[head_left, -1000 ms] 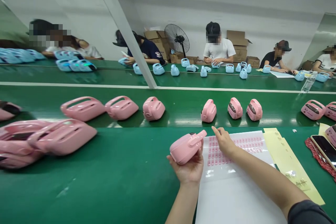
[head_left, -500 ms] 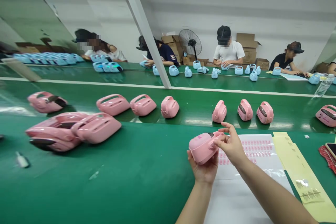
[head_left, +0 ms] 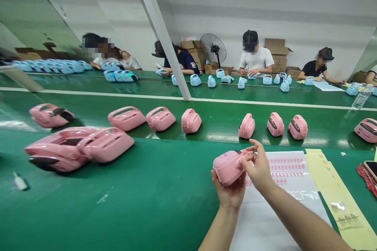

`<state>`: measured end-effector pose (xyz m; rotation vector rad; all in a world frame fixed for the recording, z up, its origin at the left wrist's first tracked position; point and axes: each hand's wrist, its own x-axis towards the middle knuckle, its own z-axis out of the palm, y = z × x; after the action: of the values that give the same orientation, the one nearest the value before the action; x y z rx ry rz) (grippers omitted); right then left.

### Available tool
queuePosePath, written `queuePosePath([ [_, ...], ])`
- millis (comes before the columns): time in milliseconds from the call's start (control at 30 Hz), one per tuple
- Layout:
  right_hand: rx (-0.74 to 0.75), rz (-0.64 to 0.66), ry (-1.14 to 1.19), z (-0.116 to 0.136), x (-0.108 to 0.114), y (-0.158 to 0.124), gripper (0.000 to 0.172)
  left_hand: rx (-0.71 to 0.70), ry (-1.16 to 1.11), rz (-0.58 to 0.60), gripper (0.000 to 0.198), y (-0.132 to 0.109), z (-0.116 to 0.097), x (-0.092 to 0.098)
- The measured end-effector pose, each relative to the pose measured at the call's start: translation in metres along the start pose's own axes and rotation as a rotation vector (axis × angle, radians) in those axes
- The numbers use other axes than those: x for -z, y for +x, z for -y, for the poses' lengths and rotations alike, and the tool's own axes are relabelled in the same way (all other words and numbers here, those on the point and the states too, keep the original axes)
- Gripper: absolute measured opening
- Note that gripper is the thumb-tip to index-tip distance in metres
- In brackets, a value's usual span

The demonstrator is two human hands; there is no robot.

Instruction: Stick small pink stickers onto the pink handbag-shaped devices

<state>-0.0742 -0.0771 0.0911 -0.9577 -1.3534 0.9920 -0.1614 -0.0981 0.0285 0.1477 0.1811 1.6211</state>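
Note:
My left hand grips a pink plastic case from below, holding it above the green bench. My right hand presses thumb and forefinger against the case's right end near its handle, the other fingers raised. Under both hands lies a white sheet carrying rows of small pink stickers.
More pink cases stand at the left and along the green belt behind. Yellow backing strips and a phone lie at the right. Several people sit at the far line with blue cases. A slanted white post crosses.
A second ago my right hand was on the sticker sheet; it has come over to the case's right end and stays pinched there. The view swung left, then steadied.

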Motion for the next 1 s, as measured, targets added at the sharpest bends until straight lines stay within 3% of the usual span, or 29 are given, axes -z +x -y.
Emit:
queuePosePath([
  [167, 0.068, -0.016, -0.111, -0.002, -0.001, -0.003, 0.05, 0.029, -0.011, 0.007, 0.062, -0.001, 0.001, -0.001],
  [333, 0.287, -0.051, -0.336, -0.01, -0.002, -0.01, 0.049, 0.054, 0.005, -0.005, 0.063, 0.0, 0.001, 0.005],
  [433, 0.41, -0.088, -0.45, -0.023, 0.004, -0.002, 0.051, 0.02, -0.032, -0.02, 0.061, 0.001, -0.005, 0.011],
  [533, 0.367, -0.113, -0.482, -0.048, 0.017, 0.018, 0.058, -0.005, -0.08, 0.022, 0.066, 0.003, -0.014, 0.015],
  [700, 0.237, 0.126, -0.635, -0.097, 0.03, 0.046, 0.065, 0.016, -0.125, 0.104, 0.073, 0.006, -0.023, 0.015],
  [867, 0.439, 0.227, -0.799, -0.123, 0.024, 0.039, 0.067, 0.008, -0.101, 0.033, 0.069, 0.006, -0.019, 0.012],
  [1000, 0.569, 0.233, -0.715, -0.125, 0.023, 0.029, 0.06, 0.005, -0.052, -0.02, 0.066, 0.005, -0.019, 0.013],
])
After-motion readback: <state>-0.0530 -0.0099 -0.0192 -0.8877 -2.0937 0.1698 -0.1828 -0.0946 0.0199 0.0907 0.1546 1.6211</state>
